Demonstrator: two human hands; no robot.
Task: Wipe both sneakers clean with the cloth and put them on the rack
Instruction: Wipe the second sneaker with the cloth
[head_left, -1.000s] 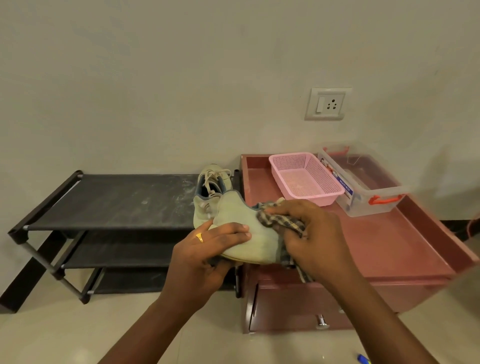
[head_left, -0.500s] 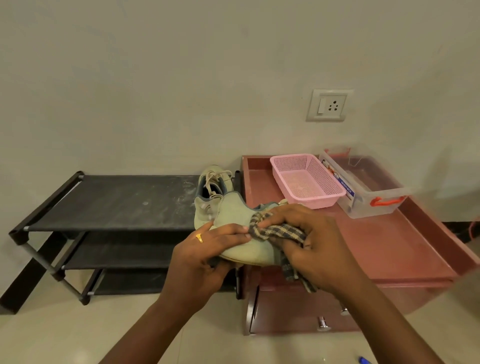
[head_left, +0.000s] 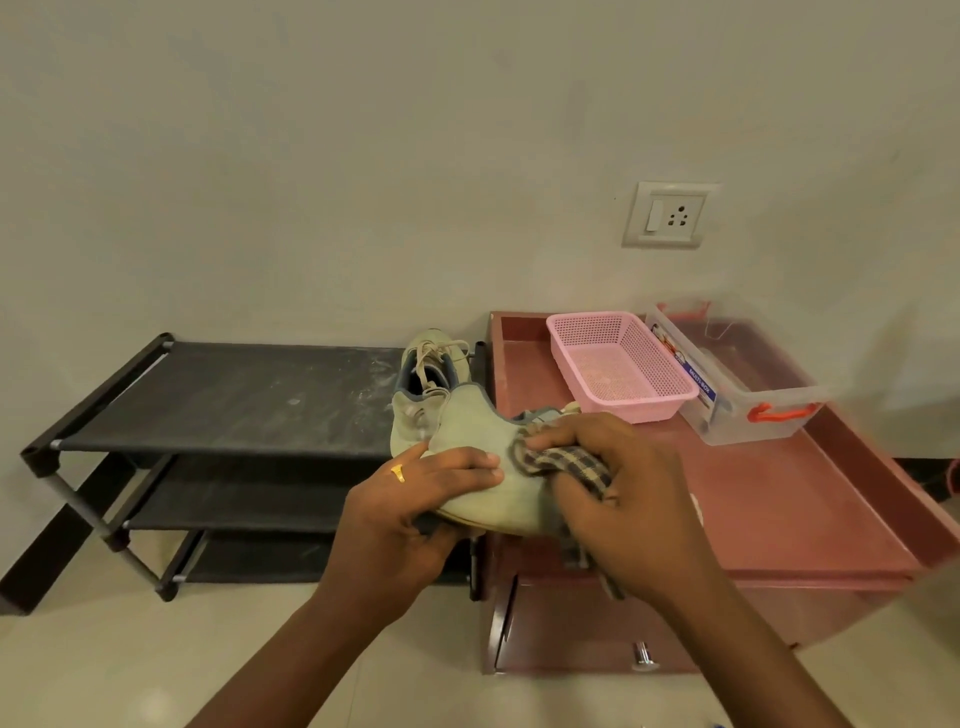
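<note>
Between the two hands, above the spot where the black rack (head_left: 234, 395) meets the reddish drawer unit (head_left: 779, 499), a pale green sneaker (head_left: 478, 447) is held clear of any support, with its side panel turned up toward the camera. It is gripped by the left hand (head_left: 410, 514). The fingers (head_left: 457, 465) are laid close together across the upper side and curled round the shoe, and a gold ring (head_left: 397, 473) is worn on one of them. This grip appears to be chosen so that the shoe is braced against rubbing pressure while the side panel is left exposed.

A checked cloth (head_left: 566, 465) is bunched in the right hand (head_left: 623, 499) and pressed to the shoe just beside the left fingertips. The right fingers (head_left: 582, 436) are curled over the wad, and a loose tail of fabric hangs below the palm. Bunching probably gives a firm pad for scrubbing.

A second sneaker (head_left: 431, 374) is set on the rack's top shelf at its right end, laces up, so that half of the job is judged finished. The wiping of the held shoe is judged to be under way, with its placing beside the first not yet done.

On the unit's surface, a pink basket (head_left: 618, 364) and a clear lidless box (head_left: 743, 395) are stood side by side near the wall, well apart from the work.
</note>
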